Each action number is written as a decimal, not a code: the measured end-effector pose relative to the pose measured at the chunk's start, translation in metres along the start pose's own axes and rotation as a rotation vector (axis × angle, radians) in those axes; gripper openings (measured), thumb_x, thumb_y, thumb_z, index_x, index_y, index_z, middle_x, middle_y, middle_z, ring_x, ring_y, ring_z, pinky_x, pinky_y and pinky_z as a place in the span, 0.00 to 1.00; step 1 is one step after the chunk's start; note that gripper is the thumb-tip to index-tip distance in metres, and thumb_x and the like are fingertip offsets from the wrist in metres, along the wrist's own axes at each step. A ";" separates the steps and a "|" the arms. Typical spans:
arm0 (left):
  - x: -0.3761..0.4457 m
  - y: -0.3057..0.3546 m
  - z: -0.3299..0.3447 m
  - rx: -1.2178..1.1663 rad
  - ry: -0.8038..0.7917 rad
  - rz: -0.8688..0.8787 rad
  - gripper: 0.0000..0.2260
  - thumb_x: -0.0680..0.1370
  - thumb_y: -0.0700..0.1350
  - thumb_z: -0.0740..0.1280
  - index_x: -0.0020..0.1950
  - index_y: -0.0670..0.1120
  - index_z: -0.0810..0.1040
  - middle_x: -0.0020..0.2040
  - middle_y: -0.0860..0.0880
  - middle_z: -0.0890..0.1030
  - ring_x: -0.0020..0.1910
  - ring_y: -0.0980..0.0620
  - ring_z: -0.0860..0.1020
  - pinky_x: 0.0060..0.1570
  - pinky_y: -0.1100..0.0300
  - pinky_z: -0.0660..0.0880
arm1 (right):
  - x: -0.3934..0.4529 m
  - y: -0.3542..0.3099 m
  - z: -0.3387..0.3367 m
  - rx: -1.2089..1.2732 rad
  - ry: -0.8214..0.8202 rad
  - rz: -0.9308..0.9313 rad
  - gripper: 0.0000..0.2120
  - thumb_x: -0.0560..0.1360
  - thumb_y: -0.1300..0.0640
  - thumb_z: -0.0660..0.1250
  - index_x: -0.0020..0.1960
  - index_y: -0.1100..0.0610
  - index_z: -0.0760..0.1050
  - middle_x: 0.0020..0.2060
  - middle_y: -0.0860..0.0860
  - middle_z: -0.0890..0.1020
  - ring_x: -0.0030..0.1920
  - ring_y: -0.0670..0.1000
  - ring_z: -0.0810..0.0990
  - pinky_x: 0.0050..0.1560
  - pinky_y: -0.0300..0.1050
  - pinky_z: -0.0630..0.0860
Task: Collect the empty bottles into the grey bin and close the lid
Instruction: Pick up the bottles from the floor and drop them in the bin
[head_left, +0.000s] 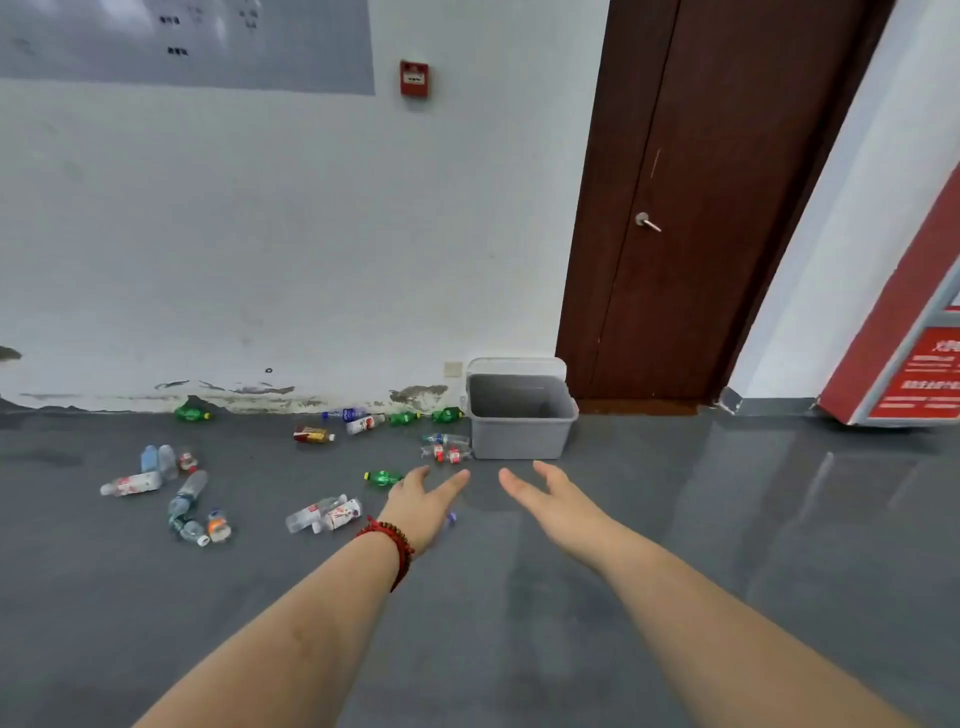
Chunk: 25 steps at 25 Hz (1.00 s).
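The grey bin (519, 436) stands open on the floor against the wall, its lid (514, 365) tipped back behind it, and nothing shows inside. Several empty bottles lie scattered on the floor to its left: a green bottle (383, 477) just beyond my left hand, two clear bottles with red labels (445, 453) by the bin's left wall, and a white-labelled pair (324, 514). My left hand (423, 501), with a red bead bracelet at the wrist, and my right hand (545, 493) both stretch forward with straight fingers, holding nothing.
More bottles lie along the wall base, among them a green one (192, 413) far left, and a cluster (166, 475) sits at the left. A dark brown door (691, 208) is shut right of the bin. A red stand (904, 379) leans at far right.
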<state>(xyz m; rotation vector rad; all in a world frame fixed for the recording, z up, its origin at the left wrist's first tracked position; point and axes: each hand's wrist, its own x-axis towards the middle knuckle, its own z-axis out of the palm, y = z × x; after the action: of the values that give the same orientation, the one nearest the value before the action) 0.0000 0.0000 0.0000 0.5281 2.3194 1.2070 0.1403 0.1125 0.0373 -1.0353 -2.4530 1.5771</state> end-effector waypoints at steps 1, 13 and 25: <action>0.024 0.013 0.014 0.001 0.013 0.017 0.34 0.74 0.63 0.61 0.74 0.47 0.60 0.74 0.43 0.62 0.68 0.44 0.67 0.59 0.56 0.67 | 0.027 0.003 -0.017 0.012 0.002 -0.041 0.46 0.66 0.28 0.61 0.76 0.47 0.51 0.76 0.48 0.54 0.73 0.53 0.60 0.69 0.50 0.61; 0.301 0.081 0.071 0.043 0.158 -0.211 0.35 0.74 0.61 0.63 0.75 0.46 0.58 0.75 0.43 0.58 0.71 0.43 0.63 0.68 0.52 0.63 | 0.340 -0.016 -0.124 -0.447 -0.251 -0.217 0.44 0.70 0.32 0.63 0.77 0.48 0.47 0.77 0.49 0.49 0.75 0.52 0.57 0.72 0.49 0.59; 0.651 0.166 0.080 0.035 0.209 -0.268 0.36 0.73 0.63 0.63 0.75 0.45 0.60 0.75 0.41 0.60 0.71 0.41 0.64 0.68 0.48 0.64 | 0.672 -0.084 -0.178 -0.599 -0.374 -0.274 0.46 0.69 0.30 0.61 0.77 0.48 0.45 0.77 0.51 0.46 0.75 0.54 0.55 0.73 0.51 0.57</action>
<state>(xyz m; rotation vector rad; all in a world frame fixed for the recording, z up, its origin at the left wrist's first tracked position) -0.4661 0.4878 -0.0496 0.0989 2.4916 1.1392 -0.3561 0.6045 -0.0118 -0.4139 -3.2592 1.0458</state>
